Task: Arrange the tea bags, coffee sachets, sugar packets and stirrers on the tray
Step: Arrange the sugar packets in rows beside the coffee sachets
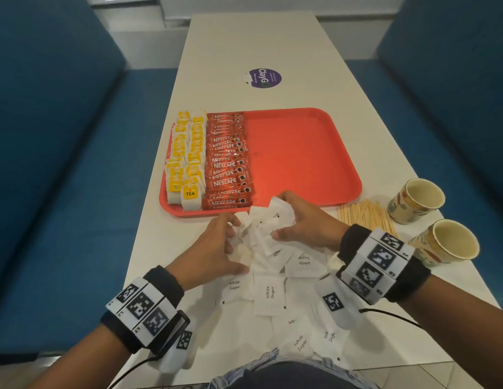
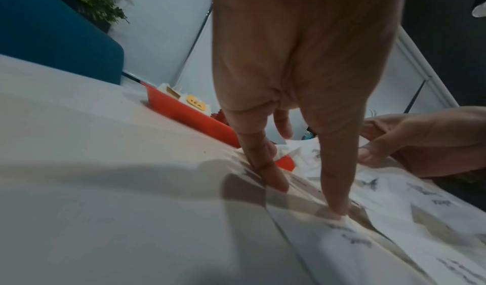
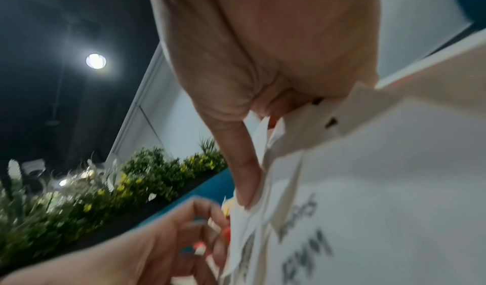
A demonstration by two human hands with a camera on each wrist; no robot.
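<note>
A red tray (image 1: 301, 153) holds a column of yellow-tagged tea bags (image 1: 185, 153) at its left and a row of red Nescafe coffee sachets (image 1: 228, 164) beside them. White sugar packets (image 1: 268, 293) lie scattered on the table in front of the tray. My right hand (image 1: 281, 217) grips a bunch of these packets (image 3: 368, 185) just off the tray's near edge, thumb on top. My left hand (image 1: 233, 245) lies beside that bunch, its straight fingers (image 2: 265, 164) pressing down on packets (image 2: 355, 243) on the table. Wooden stirrers (image 1: 365, 216) lie in a pile to the right of the tray.
Two paper cups (image 1: 416, 200) (image 1: 446, 242) stand at the table's right edge next to the stirrers. A purple round sticker (image 1: 265, 77) is on the table beyond the tray. Blue benches flank the narrow white table. The tray's right half is bare.
</note>
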